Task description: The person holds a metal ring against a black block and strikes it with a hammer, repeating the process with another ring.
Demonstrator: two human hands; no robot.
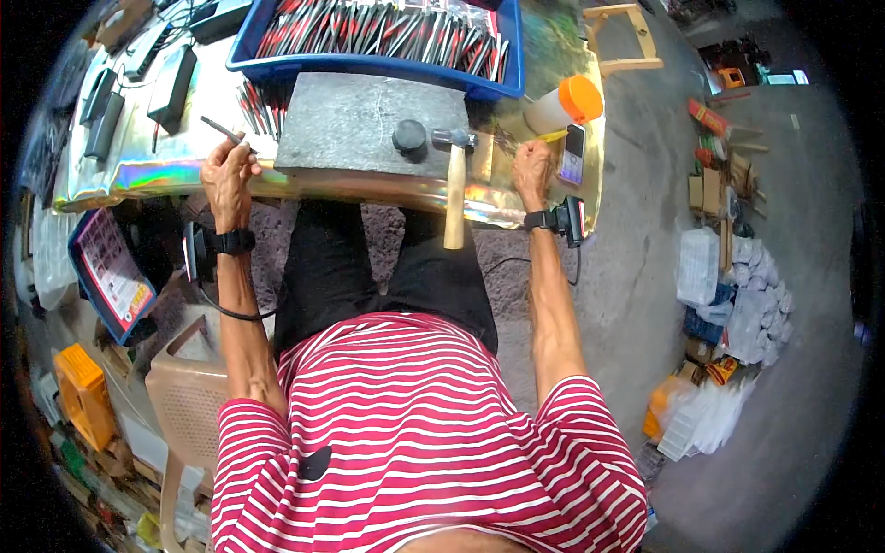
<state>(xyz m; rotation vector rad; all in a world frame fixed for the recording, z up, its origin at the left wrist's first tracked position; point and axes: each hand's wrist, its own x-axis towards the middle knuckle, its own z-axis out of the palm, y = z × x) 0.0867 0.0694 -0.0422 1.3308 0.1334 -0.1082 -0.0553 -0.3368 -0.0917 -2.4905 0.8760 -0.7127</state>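
My left hand (228, 175) pinches a thin dark rod (219, 127) whose exact kind I cannot make out; it points up and left over the table's front edge. My right hand (532, 166) has its fingers drawn together at the right side of the table, beside small thin metal pieces (504, 140). What those fingers hold, if anything, is hidden. Just above them lies a narrow yellow item (554, 135). Between my hands sits a grey metal slab (359, 120), bearing a round black block (409, 137). A hammer (455, 198) rests its head on the slab, its wooden handle hanging toward me.
Behind the slab stands a blue tray (369, 73) full of red, black and silver slim pieces; more pieces (262, 111) lie left. An orange-capped bottle (550, 109) and a phone (572, 155) are at right. Dark boxes (172, 88) with cables occupy the left. A plastic chair (189, 396) stands beside me.
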